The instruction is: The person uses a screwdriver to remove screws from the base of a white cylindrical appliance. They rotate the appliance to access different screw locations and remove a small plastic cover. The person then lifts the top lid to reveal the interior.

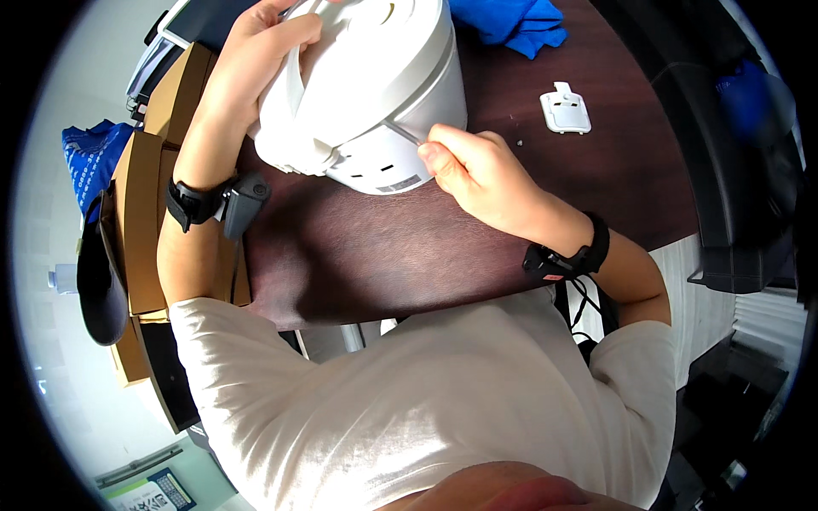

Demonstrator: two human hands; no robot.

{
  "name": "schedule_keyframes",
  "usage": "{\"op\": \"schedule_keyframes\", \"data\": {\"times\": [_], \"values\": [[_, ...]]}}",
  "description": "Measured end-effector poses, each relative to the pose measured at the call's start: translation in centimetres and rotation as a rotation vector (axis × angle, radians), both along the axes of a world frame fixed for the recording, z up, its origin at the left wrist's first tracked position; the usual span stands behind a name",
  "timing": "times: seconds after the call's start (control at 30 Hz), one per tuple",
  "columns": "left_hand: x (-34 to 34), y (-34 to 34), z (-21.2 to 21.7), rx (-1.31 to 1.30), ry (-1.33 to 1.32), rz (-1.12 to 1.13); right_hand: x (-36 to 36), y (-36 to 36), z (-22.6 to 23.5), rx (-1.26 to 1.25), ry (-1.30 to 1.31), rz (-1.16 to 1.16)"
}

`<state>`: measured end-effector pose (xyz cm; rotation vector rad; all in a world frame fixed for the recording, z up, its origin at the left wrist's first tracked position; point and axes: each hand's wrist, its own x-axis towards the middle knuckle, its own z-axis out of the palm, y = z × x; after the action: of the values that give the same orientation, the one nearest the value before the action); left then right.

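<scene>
- On the dark table (358,255), the left hand (256,60) grips a big white round machine (375,85), tipped over.
- The right hand (477,175) pinches a thin tool (402,132) against it.
- Nearby lies a small white cover (565,111).

A dark brown bench (358,255) carries a white appliance (375,94) at upper centre, a blue cloth (515,25) and a small white plastic cover (565,111) upper right.

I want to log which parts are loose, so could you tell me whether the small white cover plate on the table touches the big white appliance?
Apart. The head view shows the small white cover plate lying alone, with bare dark table between it and the white appliance.
</scene>
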<state>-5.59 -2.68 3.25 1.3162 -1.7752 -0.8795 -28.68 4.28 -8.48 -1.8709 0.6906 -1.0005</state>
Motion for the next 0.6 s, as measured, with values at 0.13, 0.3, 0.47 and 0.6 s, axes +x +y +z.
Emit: {"op": "schedule_keyframes", "data": {"times": [0.13,0.3,0.47,0.6], "values": [[-0.7,0.2,-0.3,-0.022,0.012,-0.012,-0.6,0.1,-0.7,-0.004,-0.049,0.024],[-0.8,0.5,-0.1,-0.041,0.062,-0.013,-0.2,-0.3,-1.8,-0.082,-0.156,-0.002],[-0.3,0.6,0.0,-0.042,0.100,-0.042,-0.3,-0.5,-1.7,-0.042,-0.126,0.022],[0.0,0.6,-0.2,-0.099,0.080,-0.037,-0.4,-0.1,-1.4,-0.039,-0.141,0.007]]}}
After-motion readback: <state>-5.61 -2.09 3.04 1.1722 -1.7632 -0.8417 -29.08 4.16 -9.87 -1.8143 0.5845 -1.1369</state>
